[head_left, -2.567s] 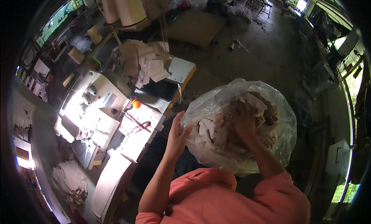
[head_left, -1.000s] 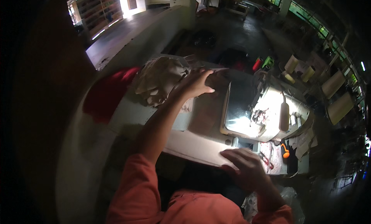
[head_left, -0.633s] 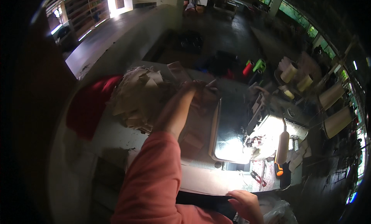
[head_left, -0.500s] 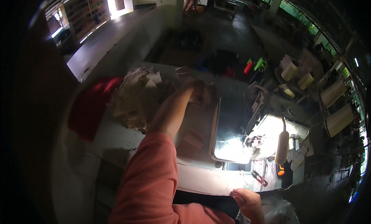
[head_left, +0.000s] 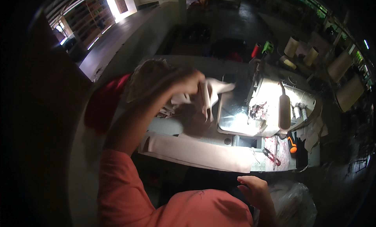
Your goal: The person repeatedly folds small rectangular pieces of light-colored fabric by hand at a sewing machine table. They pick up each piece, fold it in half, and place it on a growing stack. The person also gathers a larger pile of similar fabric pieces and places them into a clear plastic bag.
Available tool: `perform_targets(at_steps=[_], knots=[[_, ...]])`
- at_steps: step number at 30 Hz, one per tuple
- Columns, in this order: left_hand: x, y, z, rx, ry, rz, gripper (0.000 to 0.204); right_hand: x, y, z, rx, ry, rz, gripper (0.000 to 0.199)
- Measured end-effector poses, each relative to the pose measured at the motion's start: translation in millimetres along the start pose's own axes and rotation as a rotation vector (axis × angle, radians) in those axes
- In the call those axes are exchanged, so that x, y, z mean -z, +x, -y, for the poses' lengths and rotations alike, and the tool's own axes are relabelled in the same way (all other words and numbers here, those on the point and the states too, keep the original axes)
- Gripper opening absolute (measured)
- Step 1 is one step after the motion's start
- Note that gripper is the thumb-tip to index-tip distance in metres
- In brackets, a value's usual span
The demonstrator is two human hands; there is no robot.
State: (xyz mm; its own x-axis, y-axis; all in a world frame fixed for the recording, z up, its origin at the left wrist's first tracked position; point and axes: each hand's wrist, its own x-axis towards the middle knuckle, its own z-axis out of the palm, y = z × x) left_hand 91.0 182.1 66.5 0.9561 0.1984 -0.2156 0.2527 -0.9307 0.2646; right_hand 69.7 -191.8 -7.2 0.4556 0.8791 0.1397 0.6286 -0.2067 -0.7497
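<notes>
My left hand (head_left: 192,82) is closed on pale cream cloth (head_left: 207,93), lifted above the table, its loose folds hanging down and spreading to the right. Behind my left forearm lies a heap of cream cloth pieces (head_left: 147,76), partly hidden by the arm. My right hand (head_left: 253,189) hovers just off the table's front edge, empty, with its fingers apart. A long folded cream strip (head_left: 196,150) lies along that edge. To the right stands a sewing machine (head_left: 270,105) under a bright lamp (head_left: 284,111), with a shiny plate (head_left: 233,121) on its left.
Red-handled snips (head_left: 272,157), an orange-handled tool (head_left: 292,145) and a black cloth-like item (head_left: 301,154) lie at the front right. Thread cones (head_left: 291,46) stand behind the machine. Red cloth (head_left: 103,105) is at the left; a clear plastic bag (head_left: 293,203) sits below my right hand.
My left hand has lifted cream cloth from the far part of the table and drawn it nearer. The view has shifted, showing more of the front strip. My right hand stays by the edge.
</notes>
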Motion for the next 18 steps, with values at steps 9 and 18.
perform_targets(at_steps=[9, 18], knots=[[-117, -4, -10, 0.156, 0.14, 0.18, 0.072, -5, -27, 0, 0.008, 0.019, -0.008, 0.029], [-146, 36, 2, 0.012, 0.157, 0.069, 0.027, -4, -30, 4, -0.012, 0.047, -0.011, 0.028]])
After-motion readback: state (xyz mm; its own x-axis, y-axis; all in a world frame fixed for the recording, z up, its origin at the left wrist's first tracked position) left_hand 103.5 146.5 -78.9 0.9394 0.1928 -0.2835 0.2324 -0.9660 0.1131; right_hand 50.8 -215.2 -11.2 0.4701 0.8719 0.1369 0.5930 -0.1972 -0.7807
